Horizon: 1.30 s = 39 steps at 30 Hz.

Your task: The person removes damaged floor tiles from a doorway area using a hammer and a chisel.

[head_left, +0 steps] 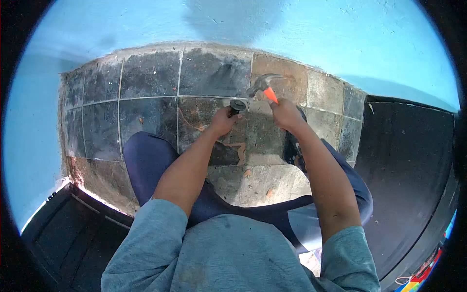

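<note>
My left hand (224, 121) is wrapped around the black grip of a chisel (237, 105), whose round, greyish top faces up toward me; its lower end is hidden. In my right hand (287, 114) is a claw hammer (265, 83), gripped by its orange handle close below the head. The hammer head sits up and to the right of the chisel top, apart from it. Beneath both hands lie worn floor tiles (209, 70), dark grey and brownish, with pale joints. One broken patch (226, 153) with a brown edge shows just below my left hand.
A light blue wall (316, 29) rises beyond the tiles. On the right stands a large black panel (404, 180); a dark slatted piece (68, 233) is at lower left. My bent knees (148, 160) frame the work spot. Small brown chips (269, 192) lie on the floor.
</note>
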### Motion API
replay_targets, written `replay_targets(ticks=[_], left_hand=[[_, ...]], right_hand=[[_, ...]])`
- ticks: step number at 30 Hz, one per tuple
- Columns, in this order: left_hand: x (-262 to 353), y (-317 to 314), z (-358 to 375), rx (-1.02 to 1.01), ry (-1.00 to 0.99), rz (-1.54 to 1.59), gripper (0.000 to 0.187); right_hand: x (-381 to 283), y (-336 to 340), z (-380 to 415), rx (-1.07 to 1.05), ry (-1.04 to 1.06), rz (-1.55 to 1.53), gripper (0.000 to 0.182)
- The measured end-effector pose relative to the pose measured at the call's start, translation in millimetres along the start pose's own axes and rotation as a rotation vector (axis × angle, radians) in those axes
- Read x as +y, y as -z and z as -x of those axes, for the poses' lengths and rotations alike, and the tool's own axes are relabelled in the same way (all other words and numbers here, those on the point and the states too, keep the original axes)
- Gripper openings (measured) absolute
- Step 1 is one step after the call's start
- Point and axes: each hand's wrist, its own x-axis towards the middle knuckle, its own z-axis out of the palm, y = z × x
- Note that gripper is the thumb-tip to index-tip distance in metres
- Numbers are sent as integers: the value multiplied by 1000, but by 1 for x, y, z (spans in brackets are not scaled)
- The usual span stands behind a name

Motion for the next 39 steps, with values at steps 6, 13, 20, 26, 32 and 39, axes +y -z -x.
replay_targets(ticks=[6,13,20,26,32,39], left_hand=[[3,-6,3,118,71,-5,40],[14,-8,-14,157,63,53,39],[-4,-24,-10,183,54,31,45],[8,-24,-6,143,126,-4,52],[-28,-41,-21,182,102,-88,58],[13,-25,-3,44,86,-162,58]], right_hand=[[32,-3,14,30,-168,-135,52],[36,0,27,-10,-299,-168,52],[56,-9,19,58,-126,-79,51],[2,37,20,67,-90,-32,46],[-89,128,31,425,281,147,38],[-55,44,12,248,256,362,39]])
